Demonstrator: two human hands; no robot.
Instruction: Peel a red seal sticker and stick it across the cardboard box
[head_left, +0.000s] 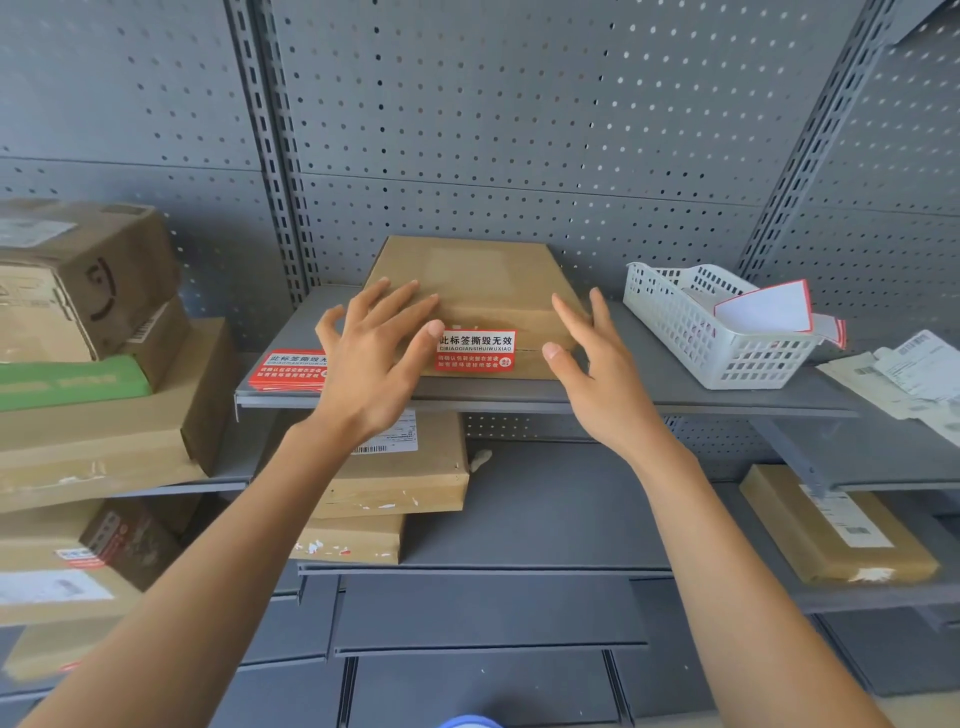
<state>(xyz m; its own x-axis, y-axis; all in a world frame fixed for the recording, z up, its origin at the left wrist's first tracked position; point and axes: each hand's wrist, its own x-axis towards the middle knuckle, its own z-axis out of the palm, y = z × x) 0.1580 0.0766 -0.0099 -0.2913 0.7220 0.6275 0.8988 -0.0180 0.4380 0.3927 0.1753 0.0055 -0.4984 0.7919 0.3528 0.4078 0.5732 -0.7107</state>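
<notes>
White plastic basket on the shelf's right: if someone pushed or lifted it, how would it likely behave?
The white plastic basket is probably light: its walls are open lattice and only peeled backing sheets lie inside. On the smooth grey metal shelf it would likely slide easily. Its low, wide shape makes tipping seem unlikely.

Even, soft light; no glare. Centre sharp, edges blurred w/ wide-angle bowing; faint shadows under shelves.

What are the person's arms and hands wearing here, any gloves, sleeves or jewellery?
Nothing shows: the left hand and the right hand are bare, without gloves, rings or a watch, and both forearms are uncovered as far as the frame shows, with no sleeve in view.
</notes>
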